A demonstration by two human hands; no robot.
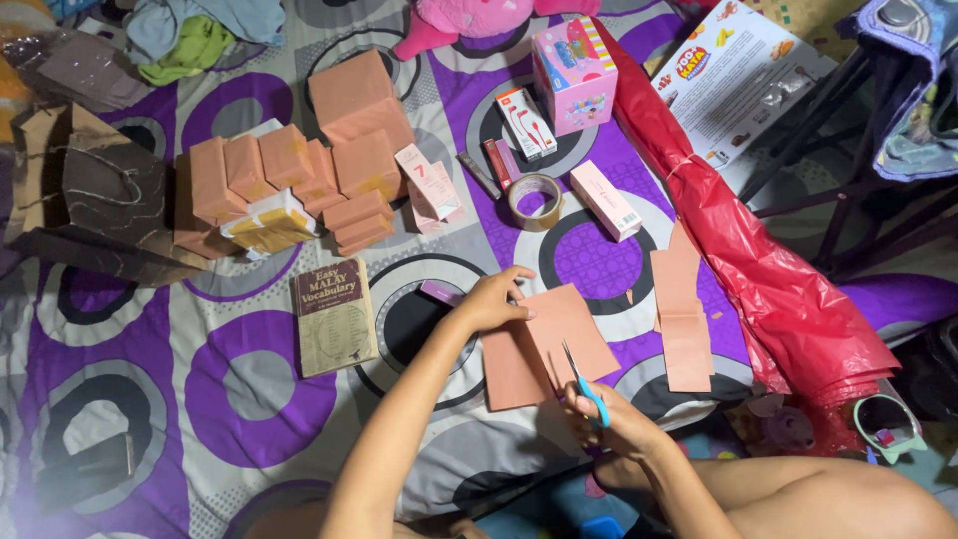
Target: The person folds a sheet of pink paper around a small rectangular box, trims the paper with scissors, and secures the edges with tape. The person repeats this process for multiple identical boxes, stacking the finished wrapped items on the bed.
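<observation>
The right hand (617,419) is closed around the blue handles of the scissors (582,379), whose blades point up and away into the lower edge of the paper (544,344). The left hand (494,299) lies flat on that paper's top left corner, fingers spread, pinning it down rather than gripping it.

The paper is a salmon-pink sheet lying on the patterned purple, grey and white cloth (200,399), directly in front of the person. It looks thin and light, limp enough to slide or buckle under the blades, so it wants a flat palm close to the cut line, or a pinch at the edge. It will likely tear if tugged.

Taking the paper as the landmark: just right of it lie paper strips (684,319) of the same pink, one folded. Beyond those, a crumpled red plastic sheet (778,289) runs diagonally. Above the paper sit a tape roll (535,200) and a slim pink box (605,200). To its left lies a brown book (333,315), and a small purple object (440,291) sits beside the left wrist. Up and left is a cluster of wrapped parcels (299,170) in the same pink paper.
</observation>
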